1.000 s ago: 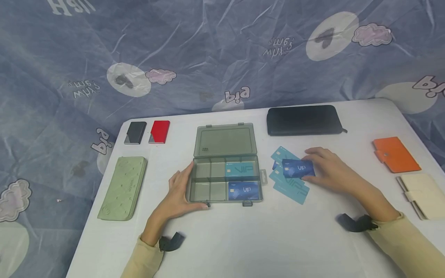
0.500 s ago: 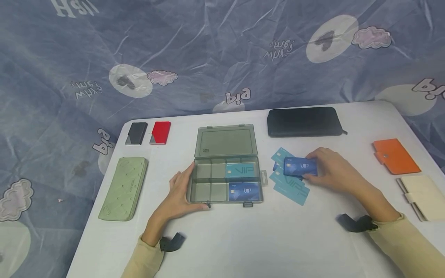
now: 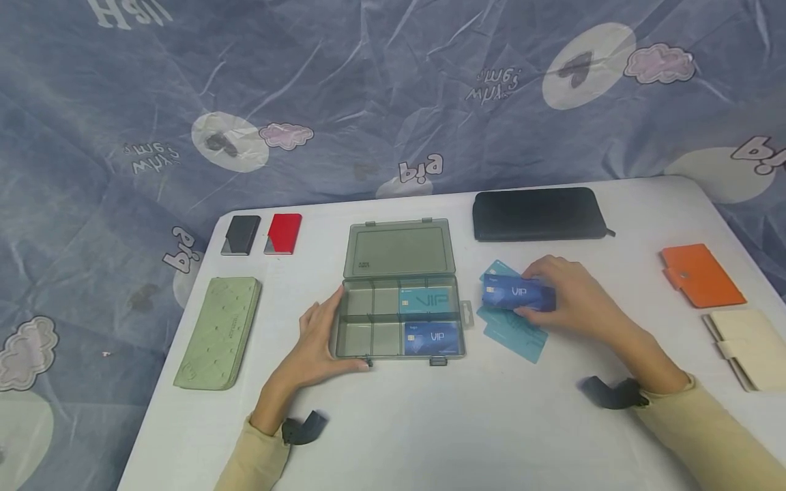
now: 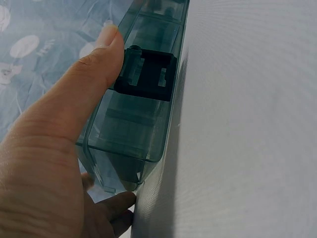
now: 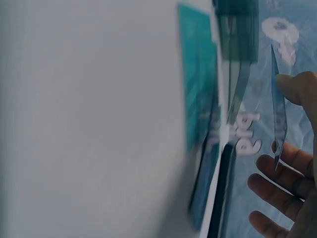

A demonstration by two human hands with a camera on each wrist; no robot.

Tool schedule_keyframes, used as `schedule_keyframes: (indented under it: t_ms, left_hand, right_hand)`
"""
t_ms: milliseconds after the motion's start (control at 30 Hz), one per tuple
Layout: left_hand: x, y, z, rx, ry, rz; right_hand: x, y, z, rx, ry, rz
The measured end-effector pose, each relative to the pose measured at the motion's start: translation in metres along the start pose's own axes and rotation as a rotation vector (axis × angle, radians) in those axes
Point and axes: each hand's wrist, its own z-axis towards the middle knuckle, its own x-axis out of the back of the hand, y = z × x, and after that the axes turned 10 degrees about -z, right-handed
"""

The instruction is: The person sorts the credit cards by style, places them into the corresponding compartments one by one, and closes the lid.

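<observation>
My left hand (image 3: 312,349) holds the left side of a clear grey-green compartment box (image 3: 385,339), its thumb beside a front latch (image 4: 148,74) and other fingers at the left end. The lid (image 3: 399,249) lies back, unfolded. A teal VIP card (image 3: 425,300) lies in a rear right compartment, a dark blue VIP card (image 3: 432,339) in a front right one. Between thumb and fingers my right hand (image 3: 580,303) pinches another dark blue VIP card (image 3: 506,293), raised off the table in the right wrist view. Beneath it, fanned teal cards (image 3: 516,335) lie partly covered.
Behind the cards is a black zip wallet (image 3: 540,215). Orange (image 3: 703,275) and cream (image 3: 749,344) card holders lie at the right. A green wallet (image 3: 217,333) is at the left, with black (image 3: 241,234) and red (image 3: 284,233) card cases behind it.
My right hand first drew the blue card slightly right, then moved back left with it, covering more of the teal cards. My left hand and the box stay in place.
</observation>
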Motion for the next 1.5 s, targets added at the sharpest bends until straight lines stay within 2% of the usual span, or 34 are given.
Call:
schedule_keyframes:
  t_ms: [133, 333, 567, 900, 1500]
  left_hand:
    - [0.0, 0.0, 0.0, 0.006, 0.001, -0.003]
    - [0.0, -0.001, -0.001, 0.015, 0.002, -0.004]
    - [0.0, 0.0, 0.0, 0.014, -0.002, -0.011]
    - [0.0, 0.001, 0.0, 0.003, 0.002, -0.003]
    - [0.0, 0.0, -0.001, 0.002, -0.002, -0.007]
  right_hand:
    - [-0.002, -0.026, 0.012, 0.063, 0.007, 0.009]
    - [-0.013, -0.071, 0.024, 0.175, 0.007, 0.079]
    - [-0.031, -0.104, 0.029, 0.221, -0.018, 0.093]
    - [-0.046, -0.106, 0.027, 0.22, -0.001, 0.063]
    - [-0.044, -0.099, 0.019, 0.254, 0.016, 0.092]
